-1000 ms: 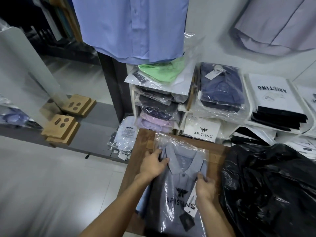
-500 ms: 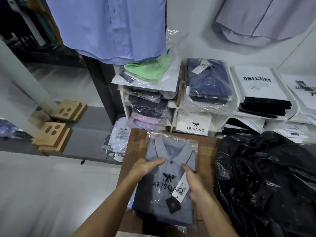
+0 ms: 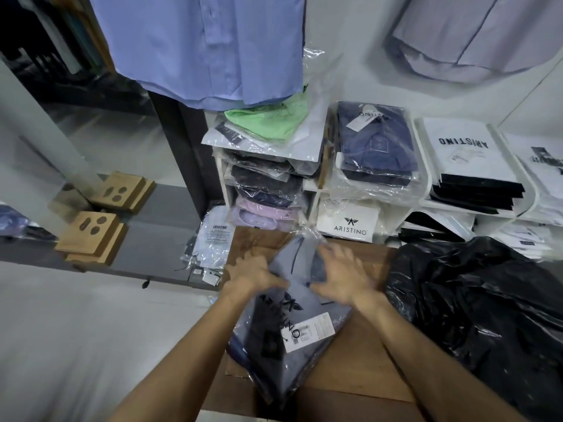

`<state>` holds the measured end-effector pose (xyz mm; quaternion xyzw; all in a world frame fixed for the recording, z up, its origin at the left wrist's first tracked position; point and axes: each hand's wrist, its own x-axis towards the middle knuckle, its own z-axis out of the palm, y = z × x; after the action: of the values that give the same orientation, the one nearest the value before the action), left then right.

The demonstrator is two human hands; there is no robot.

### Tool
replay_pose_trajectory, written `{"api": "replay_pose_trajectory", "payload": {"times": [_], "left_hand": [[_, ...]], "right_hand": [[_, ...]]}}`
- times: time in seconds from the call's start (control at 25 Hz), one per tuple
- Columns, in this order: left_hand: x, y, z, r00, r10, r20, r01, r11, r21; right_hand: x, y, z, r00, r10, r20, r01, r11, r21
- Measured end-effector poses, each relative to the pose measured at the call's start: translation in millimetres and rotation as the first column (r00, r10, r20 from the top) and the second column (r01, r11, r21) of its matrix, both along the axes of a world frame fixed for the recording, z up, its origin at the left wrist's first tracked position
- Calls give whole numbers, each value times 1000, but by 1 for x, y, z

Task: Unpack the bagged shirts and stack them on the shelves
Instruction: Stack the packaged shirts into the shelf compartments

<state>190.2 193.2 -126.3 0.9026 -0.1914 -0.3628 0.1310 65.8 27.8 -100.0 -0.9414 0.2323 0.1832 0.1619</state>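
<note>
A grey-blue polo shirt in a clear bag (image 3: 292, 345), with a black ARISTINO print and a white tag, lies slanted on the wooden table (image 3: 359, 360). My left hand (image 3: 256, 277) is blurred and holds the bag at its upper left edge. My right hand (image 3: 341, 275) hovers over the collar end with fingers spread, touching the plastic. Behind the table stand the white shelves (image 3: 313, 190), filled with bagged shirts: a green one (image 3: 268, 120) on top left, a navy stack (image 3: 374, 147) beside it.
A large crumpled black plastic bag (image 3: 475, 306) covers the table's right side. More bagged shirts (image 3: 213, 239) lean on the floor left of the table. A blue shirt (image 3: 207, 47) hangs above the shelves. Wooden blocks (image 3: 91, 236) sit on a grey ledge at left.
The bagged shirt has turned, its collar end now pointing up and right. My right hand moved up from the tag to the collar end and spread its fingers.
</note>
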Motion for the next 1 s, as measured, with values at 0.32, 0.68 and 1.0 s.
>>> {"api": "replay_pose_trajectory", "payload": {"times": [0.32, 0.68, 1.0], "left_hand": [[-62, 39, -5, 984, 4, 178, -12, 999, 43], [-62, 49, -26, 965, -1, 262, -15, 998, 57], [-30, 26, -38, 922, 25, 386, -26, 1000, -2]], "right_hand": [[159, 50, -28, 527, 724, -444, -744, 646, 170], [178, 44, -68, 467, 648, -602, -542, 748, 384], [129, -38, -72, 912, 340, -229, -228, 885, 406]]}}
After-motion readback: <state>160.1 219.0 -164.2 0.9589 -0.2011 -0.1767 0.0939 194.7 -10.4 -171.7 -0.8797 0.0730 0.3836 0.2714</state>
